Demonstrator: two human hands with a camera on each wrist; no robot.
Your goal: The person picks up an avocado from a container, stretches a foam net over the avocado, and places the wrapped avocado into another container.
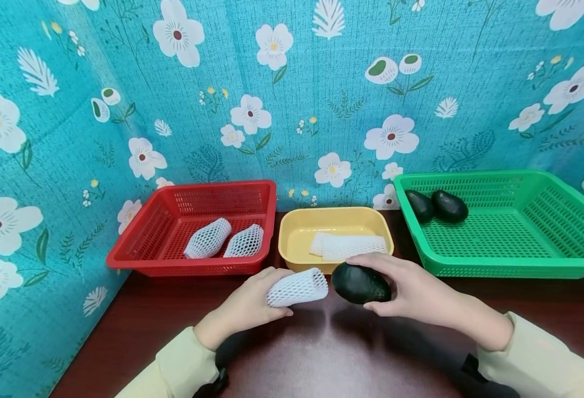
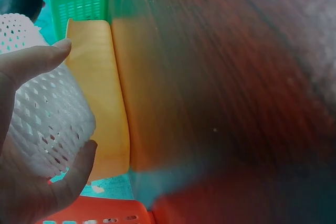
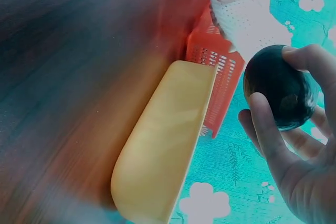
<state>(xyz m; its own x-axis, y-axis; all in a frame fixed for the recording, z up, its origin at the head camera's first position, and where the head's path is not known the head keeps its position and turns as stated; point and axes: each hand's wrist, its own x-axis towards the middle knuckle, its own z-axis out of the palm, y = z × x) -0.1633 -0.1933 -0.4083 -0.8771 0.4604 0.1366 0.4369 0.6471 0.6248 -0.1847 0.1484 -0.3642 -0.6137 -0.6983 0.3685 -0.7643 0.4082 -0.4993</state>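
In the head view my left hand (image 1: pixel 254 298) grips a white foam net sleeve (image 1: pixel 297 287), its open end turned toward the right. Facing that end, my right hand (image 1: pixel 411 287) holds a dark green avocado (image 1: pixel 360 283) between thumb and fingers; a small gap lies between fruit and sleeve. The left wrist view shows the mesh of the foam net sleeve (image 2: pixel 52 108) between thumb and fingers. From the right wrist, the avocado (image 3: pixel 278 87) sits in the fingertips, with the sleeve (image 3: pixel 247 22) just beyond it.
A red basket (image 1: pixel 192 268) at left holds two net-wrapped pieces (image 1: pixel 208 239). The yellow tray (image 1: pixel 292 221) in the middle contains more flat foam sleeves (image 1: pixel 354 247). At right, a green basket (image 1: pixel 501 265) has two avocados (image 1: pixel 449 206) in its left corner. Behind hangs a flowered blue cloth (image 1: pixel 312 110).
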